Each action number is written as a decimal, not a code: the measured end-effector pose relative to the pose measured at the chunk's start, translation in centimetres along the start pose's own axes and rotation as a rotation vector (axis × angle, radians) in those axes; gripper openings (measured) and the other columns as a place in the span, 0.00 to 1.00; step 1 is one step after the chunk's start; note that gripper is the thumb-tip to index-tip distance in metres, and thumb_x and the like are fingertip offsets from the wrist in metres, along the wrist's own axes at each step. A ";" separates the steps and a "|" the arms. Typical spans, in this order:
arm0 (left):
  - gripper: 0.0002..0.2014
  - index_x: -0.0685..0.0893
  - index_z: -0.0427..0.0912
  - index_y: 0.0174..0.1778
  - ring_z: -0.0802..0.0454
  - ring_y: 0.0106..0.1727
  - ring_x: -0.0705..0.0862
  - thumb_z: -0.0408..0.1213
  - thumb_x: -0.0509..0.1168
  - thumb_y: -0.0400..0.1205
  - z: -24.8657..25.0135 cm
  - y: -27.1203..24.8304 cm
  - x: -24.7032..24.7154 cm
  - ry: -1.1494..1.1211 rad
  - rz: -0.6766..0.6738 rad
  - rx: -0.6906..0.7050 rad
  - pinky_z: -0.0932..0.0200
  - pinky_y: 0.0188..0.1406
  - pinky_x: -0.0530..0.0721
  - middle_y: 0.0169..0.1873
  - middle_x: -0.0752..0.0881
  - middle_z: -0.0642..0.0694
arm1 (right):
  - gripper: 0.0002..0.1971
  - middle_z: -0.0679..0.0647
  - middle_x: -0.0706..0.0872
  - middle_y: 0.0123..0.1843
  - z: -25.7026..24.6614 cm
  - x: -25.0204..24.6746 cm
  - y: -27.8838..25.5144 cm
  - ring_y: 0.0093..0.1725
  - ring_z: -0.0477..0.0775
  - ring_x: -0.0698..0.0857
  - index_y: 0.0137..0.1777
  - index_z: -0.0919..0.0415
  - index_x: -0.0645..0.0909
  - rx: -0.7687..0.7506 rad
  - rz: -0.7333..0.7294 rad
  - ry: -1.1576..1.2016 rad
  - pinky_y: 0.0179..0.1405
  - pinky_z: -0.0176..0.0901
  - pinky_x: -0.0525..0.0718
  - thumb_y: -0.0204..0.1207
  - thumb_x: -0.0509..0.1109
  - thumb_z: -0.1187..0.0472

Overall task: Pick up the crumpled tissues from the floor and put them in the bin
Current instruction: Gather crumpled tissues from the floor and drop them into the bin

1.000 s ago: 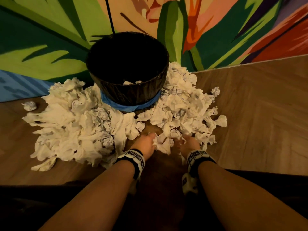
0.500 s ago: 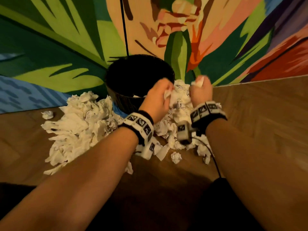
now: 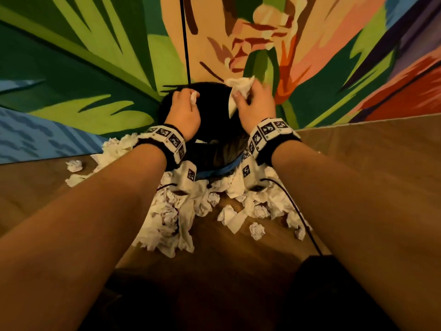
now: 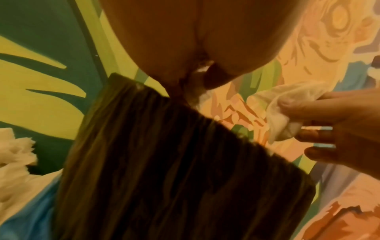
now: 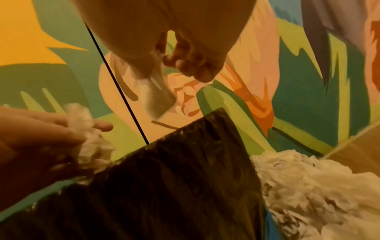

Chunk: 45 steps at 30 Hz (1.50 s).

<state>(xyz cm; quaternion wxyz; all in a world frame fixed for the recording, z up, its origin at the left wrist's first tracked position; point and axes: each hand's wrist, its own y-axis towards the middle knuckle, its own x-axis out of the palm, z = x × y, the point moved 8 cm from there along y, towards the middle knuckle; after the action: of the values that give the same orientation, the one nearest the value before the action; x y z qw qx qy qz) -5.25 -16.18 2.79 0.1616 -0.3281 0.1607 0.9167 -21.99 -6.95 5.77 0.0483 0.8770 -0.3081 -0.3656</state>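
A black bin (image 3: 214, 149) lined with a dark bag stands against the painted wall, a blue band around its base. My left hand (image 3: 185, 105) hovers over its opening, fingers curled round a small crumpled tissue (image 3: 193, 97). My right hand (image 3: 250, 101) is over the bin's right side and pinches a larger white tissue (image 3: 239, 86), part of it hanging down. The left wrist view shows the bin's side (image 4: 164, 162) and the right hand's tissue (image 4: 283, 116). In the right wrist view the left hand's tissue (image 5: 86, 134) is beside the bin (image 5: 174, 186).
Several crumpled tissues (image 3: 171, 216) lie heaped on the wooden floor (image 3: 358, 163) around the bin's front and sides, with stray balls at the left (image 3: 74, 165) and front (image 3: 257, 231). The mural wall (image 3: 95, 68) is right behind the bin. A black cable (image 3: 300, 216) trails from my right wrist.
Both hands took tissues from the floor pile, lifted them up and forward, and now hold them over the bin's opening. The view has tilted up towards the wall.
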 end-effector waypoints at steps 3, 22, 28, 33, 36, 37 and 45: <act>0.20 0.70 0.44 0.76 0.39 0.66 0.79 0.38 0.57 0.88 -1.3 -0.6 0.8 0.064 -0.052 -0.024 0.51 0.63 0.75 0.68 0.78 0.37 | 0.13 0.57 0.83 0.59 0.4 1.6 -0.2 0.60 0.60 0.81 0.63 0.54 0.79 0.064 -0.037 -0.038 0.63 0.56 0.78 0.80 0.68 0.54; 0.08 0.81 0.54 0.54 0.59 0.27 0.79 0.46 0.58 0.85 8.4 -8.6 4.8 -0.059 -0.075 0.485 0.60 0.29 0.78 0.29 0.83 0.53 | 0.14 0.43 0.77 0.35 10.8 -1.5 -6.0 0.34 0.45 0.77 0.56 0.45 0.75 0.210 0.158 0.121 0.35 0.39 0.72 0.73 0.67 0.60; 0.06 0.81 0.55 0.50 0.62 0.20 0.72 0.45 0.60 0.84 5.2 -13.5 13.0 0.037 -0.317 0.426 0.60 0.22 0.72 0.20 0.75 0.55 | 0.16 0.47 0.79 0.40 18.0 1.5 -13.0 0.36 0.45 0.80 0.59 0.45 0.72 0.385 -0.023 0.001 0.30 0.37 0.74 0.77 0.70 0.61; 0.08 0.82 0.57 0.52 0.52 0.35 0.83 0.47 0.58 0.83 -3.4 -16.1 17.6 0.155 -0.480 0.087 0.56 0.33 0.82 0.33 0.86 0.53 | 0.19 0.51 0.80 0.55 21.0 5.9 -19.0 0.52 0.54 0.82 0.66 0.46 0.72 0.379 -0.351 -0.248 0.48 0.45 0.80 0.75 0.67 0.59; 0.13 0.80 0.53 0.64 0.48 0.57 0.83 0.42 0.58 0.84 -7.5 -17.9 19.8 0.278 -0.670 0.009 0.49 0.57 0.84 0.63 0.82 0.48 | 0.19 0.53 0.76 0.65 21.9 8.3 -21.8 0.64 0.58 0.77 0.66 0.47 0.73 0.299 -0.566 -0.344 0.64 0.54 0.80 0.75 0.65 0.59; 0.17 0.76 0.53 0.70 0.47 0.64 0.81 0.40 0.59 0.84 -8.5 -18.6 20.3 0.294 -0.732 0.005 0.50 0.63 0.81 0.71 0.75 0.49 | 0.19 0.53 0.74 0.68 22.2 9.0 -22.5 0.68 0.60 0.74 0.67 0.47 0.73 0.280 -0.627 -0.388 0.68 0.56 0.77 0.75 0.65 0.58; 0.37 0.60 0.59 0.83 0.38 0.78 0.67 0.28 0.62 0.80 -12.8 -21.6 22.7 0.423 -0.931 -0.069 0.47 0.79 0.67 0.83 0.46 0.46 | 0.27 0.55 0.60 0.80 24.2 12.6 -26.9 0.77 0.68 0.62 0.76 0.47 0.70 0.348 -0.961 -0.550 0.76 0.59 0.68 0.77 0.71 0.57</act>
<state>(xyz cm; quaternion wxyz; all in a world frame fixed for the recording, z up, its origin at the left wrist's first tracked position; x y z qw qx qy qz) -6.15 2.42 -25.48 0.5057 -0.5483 -0.0037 0.6661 -17.78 10.89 -27.89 -0.3498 0.7861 0.0680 -0.5050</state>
